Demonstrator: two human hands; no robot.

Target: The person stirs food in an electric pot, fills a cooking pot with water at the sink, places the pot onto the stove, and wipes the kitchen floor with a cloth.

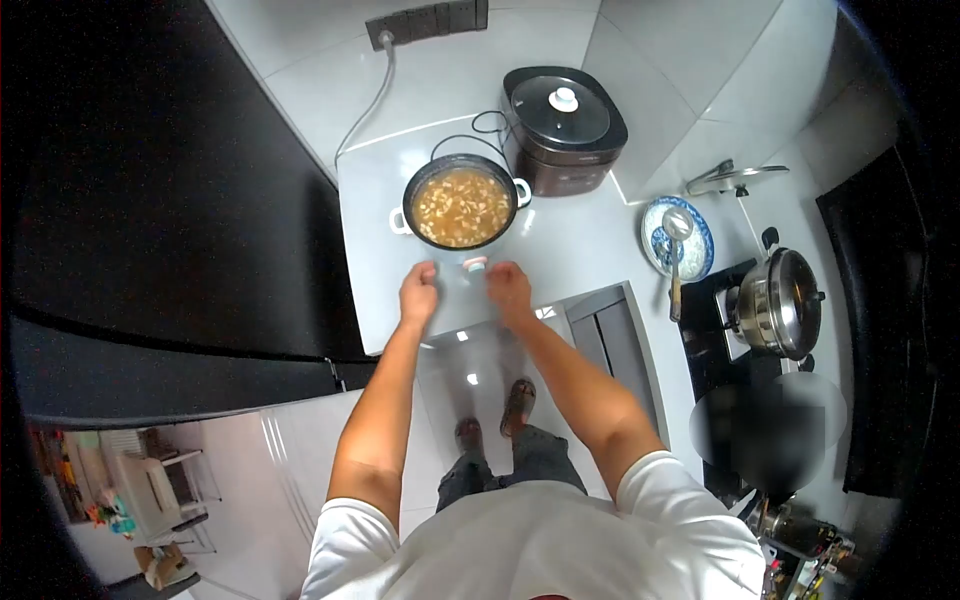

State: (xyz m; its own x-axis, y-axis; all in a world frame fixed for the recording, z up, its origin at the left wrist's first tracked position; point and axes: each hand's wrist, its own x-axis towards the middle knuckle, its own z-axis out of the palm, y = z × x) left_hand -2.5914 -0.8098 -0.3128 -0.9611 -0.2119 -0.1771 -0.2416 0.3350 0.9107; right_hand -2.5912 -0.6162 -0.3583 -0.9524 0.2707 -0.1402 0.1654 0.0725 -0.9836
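Note:
An electric pot (461, 203) with two white side handles stands on the white counter (380, 290), filled with brown soup and pale pieces. My left hand (419, 293) is just in front of the pot at its left, fingers curled; whether it holds anything is not visible. My right hand (510, 290) is in front of the pot at its right, slightly blurred, with its fingers bent. Between the hands is the pot's front control knob (475, 264). Neither hand touches the side handles.
Behind the pot at the right is a rice cooker (565, 130). Further right are a blue-and-white plate (700, 240) with a ladle (677, 225) across it, a steel pot (780, 303) on the stove, and a sink (612, 335). A power strip (428, 22) is on the wall.

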